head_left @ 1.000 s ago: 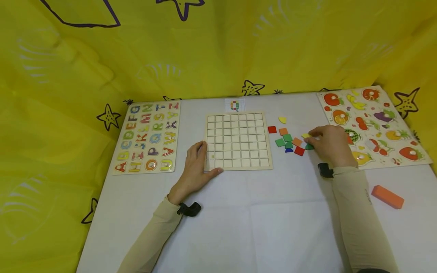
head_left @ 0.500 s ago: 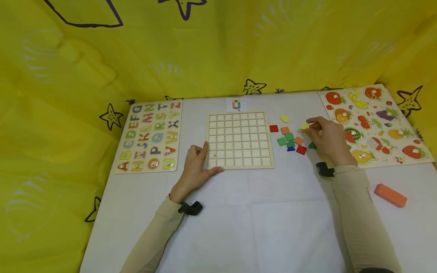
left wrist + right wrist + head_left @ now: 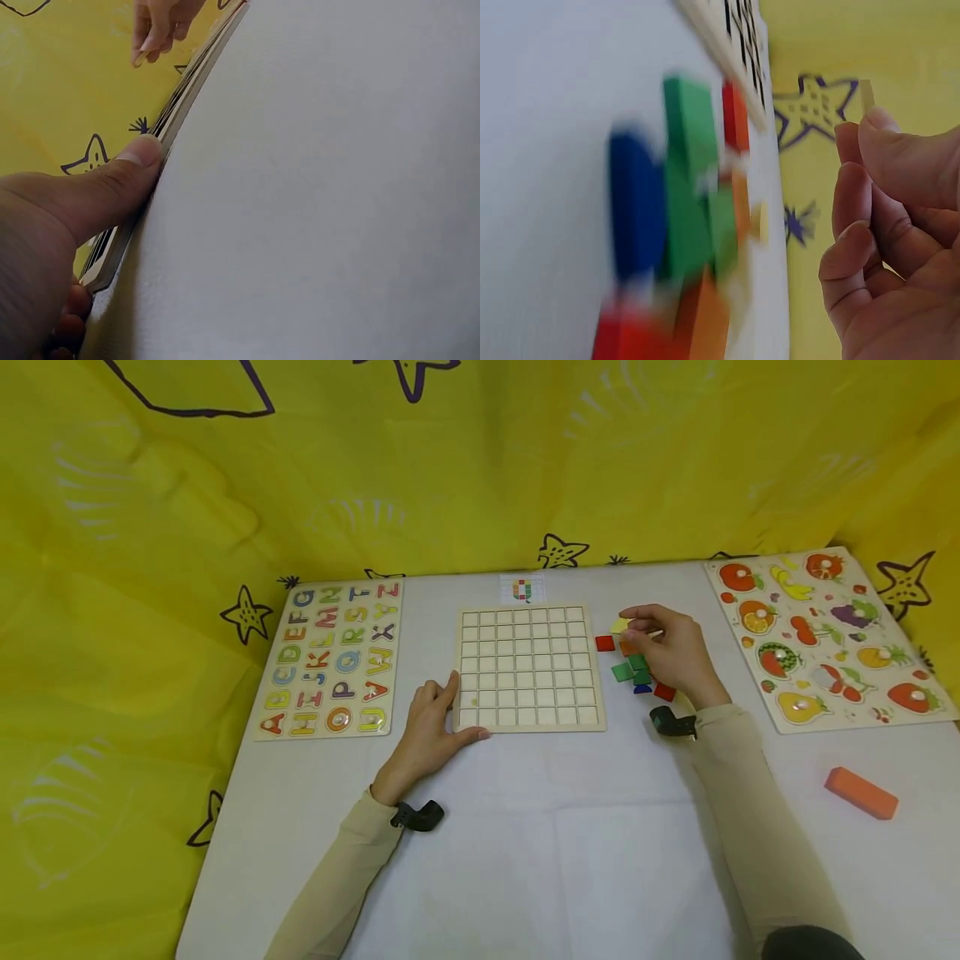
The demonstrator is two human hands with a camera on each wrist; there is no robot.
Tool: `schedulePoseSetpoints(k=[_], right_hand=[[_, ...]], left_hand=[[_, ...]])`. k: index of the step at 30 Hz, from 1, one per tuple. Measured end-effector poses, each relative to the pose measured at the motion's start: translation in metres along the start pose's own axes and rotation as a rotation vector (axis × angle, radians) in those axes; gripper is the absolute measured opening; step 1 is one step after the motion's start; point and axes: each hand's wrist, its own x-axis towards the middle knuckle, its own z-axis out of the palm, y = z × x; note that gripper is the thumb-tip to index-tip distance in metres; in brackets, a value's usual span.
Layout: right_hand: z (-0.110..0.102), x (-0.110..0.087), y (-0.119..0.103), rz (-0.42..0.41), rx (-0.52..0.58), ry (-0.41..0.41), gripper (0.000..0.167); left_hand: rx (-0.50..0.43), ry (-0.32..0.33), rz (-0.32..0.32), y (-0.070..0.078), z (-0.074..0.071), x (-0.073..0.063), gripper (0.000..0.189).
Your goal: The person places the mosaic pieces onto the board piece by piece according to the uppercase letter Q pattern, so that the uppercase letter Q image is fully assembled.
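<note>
A wooden grid board (image 3: 525,729) lies mid-table, its squares bare. My left hand (image 3: 431,727) grips its near left corner, the thumb on the front edge (image 3: 180,109) and the fingers along the left side. My right hand (image 3: 667,647) is raised over the loose pieces right of the board, pinching a small yellow piece (image 3: 867,94) between thumb and index finger. Under it lie a red square (image 3: 605,644), green squares (image 3: 622,672), a blue curved piece (image 3: 634,206), another red square (image 3: 664,692) and orange ones (image 3: 705,319). A second yellow piece (image 3: 759,221) lies beyond them.
A small pattern card (image 3: 522,588) lies behind the board. The alphabet puzzle (image 3: 397,652) is at the left, the fruit puzzle (image 3: 813,643) at the right. An orange block (image 3: 861,793) sits at the near right. Yellow cloth (image 3: 465,485) hangs behind the table.
My right hand has picked up the yellow piece near the fruit puzzle and carried it left over the other pieces. My left hand has stayed at the board's corner.
</note>
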Motion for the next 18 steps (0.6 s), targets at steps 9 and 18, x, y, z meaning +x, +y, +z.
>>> schedulePoseSetpoints(k=[9, 18], right_hand=[[0.043, 0.031, -0.030, -0.066, 0.102, -0.086, 0.031], [0.079, 0.056, -0.050, -0.084, 0.171, -0.206, 0.026]], left_hand=[[-0.068, -0.027, -0.017, -0.004, -0.006, -0.001, 0.103], [-0.108, -0.170, -0.009, -0.007, -0.022, 0.003, 0.096]])
